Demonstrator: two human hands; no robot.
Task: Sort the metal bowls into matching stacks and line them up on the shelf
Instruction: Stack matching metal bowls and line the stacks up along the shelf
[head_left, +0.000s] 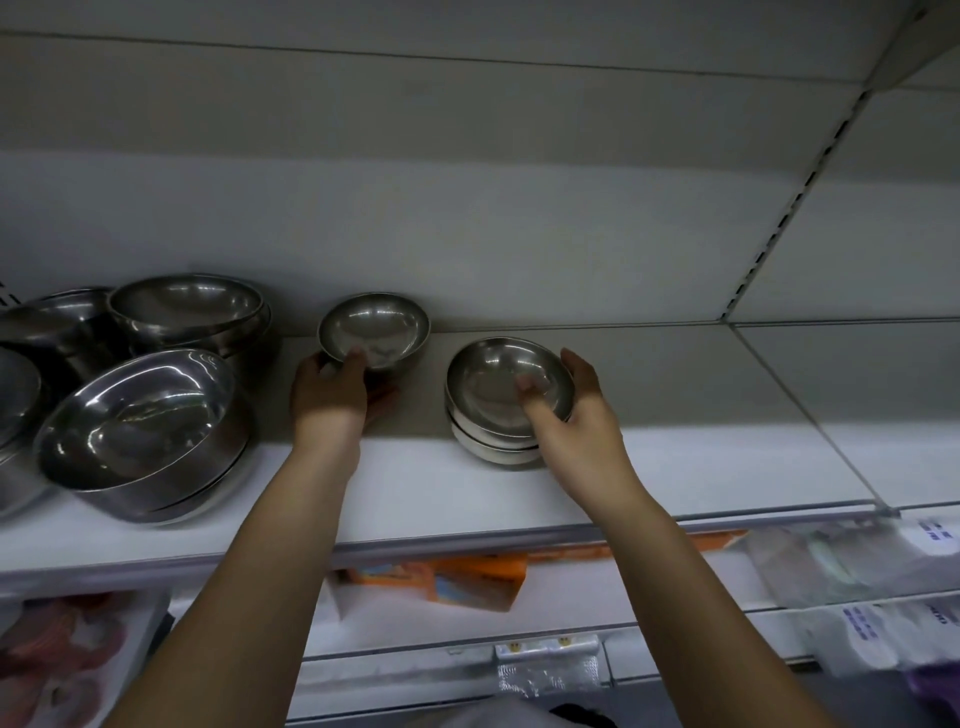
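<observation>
Left hand (327, 395) pinches near rim of small shiny round steel bowl (374, 330), thumb inside, bowl tilted. Right hand (576, 415) grips top of matching shallow stack (493, 410) just beside, on smooth white shelf (467, 499). Bigger deep bowls (140, 415) sit left of left hand.

Small bowl (374, 327): shiny steel, shallow, tilted toward viewer, toward rear of shelf (675, 415). Short stack (506, 400) of matching small bowls near it on right, mid-shelf. Large bowl stack (140, 415) leaning at left; second large stack (187, 306) behind it.
</observation>
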